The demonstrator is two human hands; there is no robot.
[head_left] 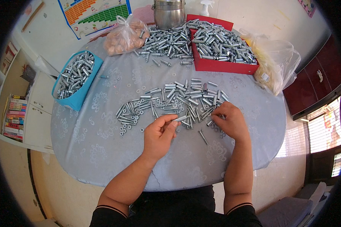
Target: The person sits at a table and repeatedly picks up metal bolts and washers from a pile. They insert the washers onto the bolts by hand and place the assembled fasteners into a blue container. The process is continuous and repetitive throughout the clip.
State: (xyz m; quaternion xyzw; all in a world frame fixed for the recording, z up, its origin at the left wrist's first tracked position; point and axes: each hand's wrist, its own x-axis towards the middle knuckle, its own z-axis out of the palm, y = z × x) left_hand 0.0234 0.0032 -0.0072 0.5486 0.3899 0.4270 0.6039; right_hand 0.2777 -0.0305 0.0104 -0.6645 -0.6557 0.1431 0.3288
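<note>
My left hand (pixel 159 134) pinches a silvery metal sleeve (pixel 181 118) between thumb and fingers, just above the near edge of a loose spread of hardware. My right hand (pixel 232 120) is closed, its fingertips down at the right edge of that spread; whatever they pinch is hidden. The spread holds metal sleeves (pixel 196 84), long bolts (pixel 193 113), and small nuts and washers (pixel 124 129). A single bolt (pixel 203 137) lies apart, between my hands and nearer to me.
Finished-looking anchor bolts fill a blue container (pixel 96 72) at left and a red box (pixel 226 66) at far right. More are heaped (pixel 166 41) beside a steel pot (pixel 169 14). Plastic bags (pixel 125 36) stand at both sides of the back. A grey patterned cloth (pixel 102 151) covers the round table.
</note>
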